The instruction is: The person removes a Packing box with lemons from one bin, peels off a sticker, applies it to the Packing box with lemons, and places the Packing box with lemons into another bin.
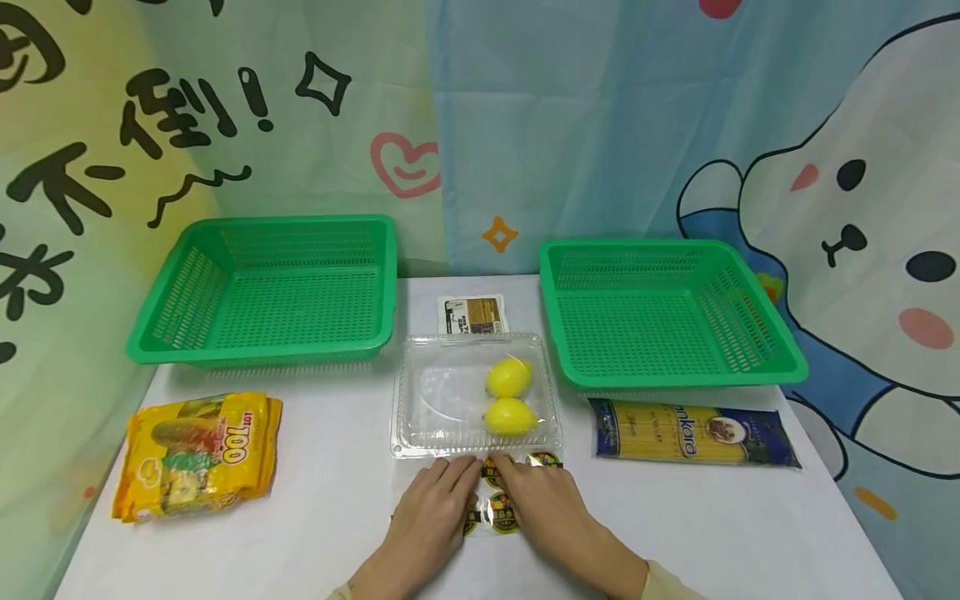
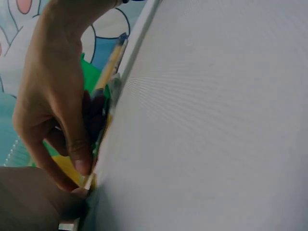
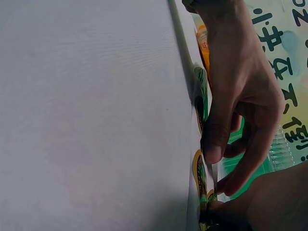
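Observation:
In the head view my left hand (image 1: 441, 510) and right hand (image 1: 546, 507) meet at the front middle of the table. Both hold a clear plastic bag (image 1: 504, 514) printed with round black-and-yellow labels. In the left wrist view the right hand's (image 2: 53, 91) thumb and fingers pinch its edge. The right wrist view shows the left hand (image 3: 248, 91) with its thumb against the bag (image 3: 199, 168). Just beyond the hands lies a clear plastic container (image 1: 442, 408). Two lemons, a rear one (image 1: 509, 377) and a front one (image 1: 510, 417), sit at its right side.
Two green baskets stand behind, one left (image 1: 300, 350) and one right (image 1: 682, 379). A yellow snack package (image 1: 198, 457) lies at left. Below the right basket is a pack of spaghetti (image 1: 693, 432). A small labelled packet (image 1: 472, 315) lies behind the container.

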A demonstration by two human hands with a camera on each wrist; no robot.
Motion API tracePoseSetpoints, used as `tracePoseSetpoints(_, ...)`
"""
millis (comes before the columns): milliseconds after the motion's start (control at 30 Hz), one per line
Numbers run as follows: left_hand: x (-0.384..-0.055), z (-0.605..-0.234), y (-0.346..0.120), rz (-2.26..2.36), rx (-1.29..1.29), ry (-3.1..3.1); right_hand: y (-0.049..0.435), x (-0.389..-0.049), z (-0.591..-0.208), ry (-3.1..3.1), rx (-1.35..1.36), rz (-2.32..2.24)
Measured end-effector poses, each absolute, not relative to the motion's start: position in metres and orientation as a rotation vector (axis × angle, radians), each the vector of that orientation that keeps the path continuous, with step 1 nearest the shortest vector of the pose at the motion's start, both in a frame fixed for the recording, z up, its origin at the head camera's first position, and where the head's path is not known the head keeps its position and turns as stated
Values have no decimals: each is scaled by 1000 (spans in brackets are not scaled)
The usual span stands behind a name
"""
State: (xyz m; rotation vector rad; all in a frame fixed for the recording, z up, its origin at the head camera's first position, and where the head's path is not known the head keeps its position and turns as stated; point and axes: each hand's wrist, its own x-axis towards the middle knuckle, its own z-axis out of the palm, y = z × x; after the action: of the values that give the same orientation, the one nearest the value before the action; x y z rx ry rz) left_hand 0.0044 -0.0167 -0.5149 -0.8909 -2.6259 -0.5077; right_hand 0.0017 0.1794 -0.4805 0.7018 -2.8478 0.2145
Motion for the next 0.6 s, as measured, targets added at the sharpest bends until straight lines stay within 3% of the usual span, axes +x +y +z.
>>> tracePoseSetpoints(600, 1, -524, -14, -522, -926, -2603, 179, 0, -486, -2792, 738, 75)
